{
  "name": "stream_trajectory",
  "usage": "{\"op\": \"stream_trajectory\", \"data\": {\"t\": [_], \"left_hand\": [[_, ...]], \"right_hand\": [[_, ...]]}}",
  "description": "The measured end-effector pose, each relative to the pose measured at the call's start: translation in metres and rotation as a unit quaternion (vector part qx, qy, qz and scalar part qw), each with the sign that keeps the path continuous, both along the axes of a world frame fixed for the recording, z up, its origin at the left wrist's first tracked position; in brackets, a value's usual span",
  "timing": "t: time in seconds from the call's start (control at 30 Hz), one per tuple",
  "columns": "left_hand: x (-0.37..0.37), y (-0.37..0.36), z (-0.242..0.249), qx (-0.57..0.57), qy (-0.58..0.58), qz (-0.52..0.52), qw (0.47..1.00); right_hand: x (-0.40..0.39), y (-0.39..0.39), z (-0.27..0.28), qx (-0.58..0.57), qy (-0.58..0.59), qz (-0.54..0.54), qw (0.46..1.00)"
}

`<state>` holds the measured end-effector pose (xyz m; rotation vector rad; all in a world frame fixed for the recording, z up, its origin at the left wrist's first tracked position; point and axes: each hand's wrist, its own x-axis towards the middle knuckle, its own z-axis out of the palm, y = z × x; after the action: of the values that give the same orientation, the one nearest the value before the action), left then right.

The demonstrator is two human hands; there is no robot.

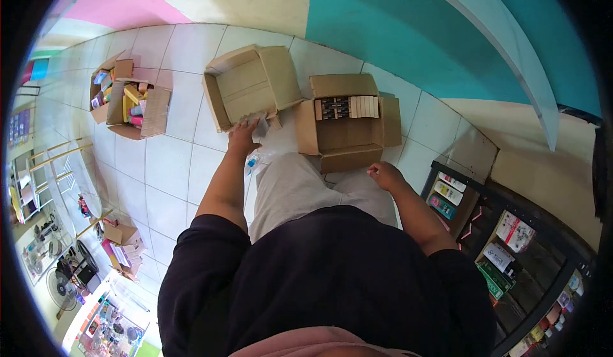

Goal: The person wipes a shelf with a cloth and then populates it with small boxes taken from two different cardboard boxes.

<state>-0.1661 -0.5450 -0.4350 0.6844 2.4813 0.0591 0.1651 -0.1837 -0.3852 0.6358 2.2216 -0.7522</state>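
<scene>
Beside grey trousers [290,185], on my remote feed, my right hand [385,175] hangs half-curled, its grip unclear to me, near a cardboard carton [351,160] with flaps spread, likely for access, and small boxes [363,107] ranked along its far wall, probably to save room. Well apart, my left hand [242,139] parts its fingers at another open carton's [249,84] near edge; farther off, two packed cartons [156,111] stand together.

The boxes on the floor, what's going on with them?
A person's left hand is spread at the near edge of one open box, by some clear plastic. The right hand is loosely curled beside another box, with small packs lined up along its far side. More boxes stand off to the left.
</scene>
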Motion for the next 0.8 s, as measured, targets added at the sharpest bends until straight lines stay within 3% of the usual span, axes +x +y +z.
{"op": "stream_trajectory", "data": {"t": [0.1,0.17,0.27,0.37,0.5,0.7,0.73,0.8], "left_hand": [[0.0,0.006,-0.012,-0.007,-0.005,0.009,1.0],[-0.005,-0.008,-0.056,0.174,0.034,0.013,0.984],[-0.006,0.011,-0.03,0.135,0.019,0.064,0.989],[-0.001,0.02,-0.053,0.137,0.073,0.133,0.979],[0.013,0.075,-0.026,0.111,0.098,0.151,0.977],[0.042,0.163,-0.017,0.247,-0.006,-0.101,0.964],[0.049,0.176,-0.018,0.247,-0.004,-0.102,0.964],[0.062,0.198,-0.02,0.118,0.046,-0.156,0.98]], "right_hand": [[0.014,0.019,-0.006,-0.003,0.005,-0.055,0.998],[0.02,0.027,-0.007,-0.002,0.003,-0.085,0.996],[0.024,0.036,-0.012,-0.002,0.017,-0.139,0.99],[0.019,0.04,-0.016,0.008,-0.01,-0.147,0.989],[0.003,0.036,-0.034,0.004,0.01,-0.094,0.995],[-0.042,0.017,-0.024,-0.07,0.032,-0.113,0.991],[-0.046,0.016,-0.028,-0.078,0.044,-0.116,0.989],[-0.052,0.015,-0.039,-0.113,0.04,-0.131,0.984]]}}
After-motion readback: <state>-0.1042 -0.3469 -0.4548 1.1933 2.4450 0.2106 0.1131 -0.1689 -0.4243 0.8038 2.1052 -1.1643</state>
